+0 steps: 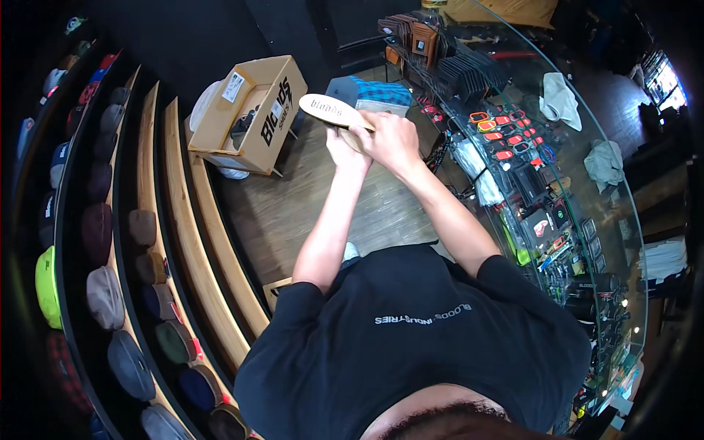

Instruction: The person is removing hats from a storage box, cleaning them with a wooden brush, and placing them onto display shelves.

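Out in front of me, my right hand point(394, 139) is closed round one end of an oval brush point(328, 110) with a pale wooden back and dark lettering. Just below the brush, my left hand point(345, 152) is closed, fingers bent up under it. Between the two hands shows a small tan piece point(355, 141); most of it is covered, so I cannot make out what it is. Beyond the brush lie a dark grey cloth item point(342, 89) and a blue plaid cloth point(383, 93).
On the left, curved shelves hold several caps point(106, 297), with bare wooden shelf boards point(192, 220) beside them. A cardboard box point(242, 155) with its top open stands ahead-left. Along the right runs a glass display counter point(636, 220) with keyrings point(506, 136) and small goods.
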Tool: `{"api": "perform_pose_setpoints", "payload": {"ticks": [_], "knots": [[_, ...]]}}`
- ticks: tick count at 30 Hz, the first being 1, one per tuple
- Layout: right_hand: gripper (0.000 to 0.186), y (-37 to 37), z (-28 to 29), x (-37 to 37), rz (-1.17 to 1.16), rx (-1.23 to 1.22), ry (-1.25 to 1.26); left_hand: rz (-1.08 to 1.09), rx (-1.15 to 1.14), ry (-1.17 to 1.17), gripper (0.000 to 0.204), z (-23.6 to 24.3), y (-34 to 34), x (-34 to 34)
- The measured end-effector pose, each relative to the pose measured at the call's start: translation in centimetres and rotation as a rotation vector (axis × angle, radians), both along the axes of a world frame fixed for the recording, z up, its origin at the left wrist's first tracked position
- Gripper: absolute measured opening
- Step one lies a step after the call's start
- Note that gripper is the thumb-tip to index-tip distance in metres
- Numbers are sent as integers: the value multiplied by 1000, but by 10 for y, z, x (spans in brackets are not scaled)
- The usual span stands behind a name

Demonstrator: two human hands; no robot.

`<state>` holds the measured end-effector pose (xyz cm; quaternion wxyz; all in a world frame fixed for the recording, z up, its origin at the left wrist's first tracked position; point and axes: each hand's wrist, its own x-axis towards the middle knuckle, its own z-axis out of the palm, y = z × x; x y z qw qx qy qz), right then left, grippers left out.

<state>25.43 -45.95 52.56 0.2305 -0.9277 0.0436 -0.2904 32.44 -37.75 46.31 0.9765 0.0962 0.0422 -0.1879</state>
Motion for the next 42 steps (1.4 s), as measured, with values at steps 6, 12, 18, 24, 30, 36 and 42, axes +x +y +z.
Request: {"api": "perform_pose_setpoints", "payload": {"ticks": [6,12,18,24,30,36,42], "knots": [[38,18,17,17,107,15,197,162,143,141,48,9,38,63],[42,-10,12,28,223,78,92,31,221,57,40,34,78,114],[37,-63,-2,44,-303,49,109,-39,101,22,42,37,112,176],[34,-35,-21,74,-263,431,-122,-104,123,2,41,19,132,214],[41,29,-8,109,-21,260,-61,-371,33,-83,42,-17,141,245],[36,35,-44,126,-128,0,-111,-665,-208,-188,43,-48,151,266],[43,40,-64,130,-350,496,-18,-501,169,30,43,-54,160,273]]}}
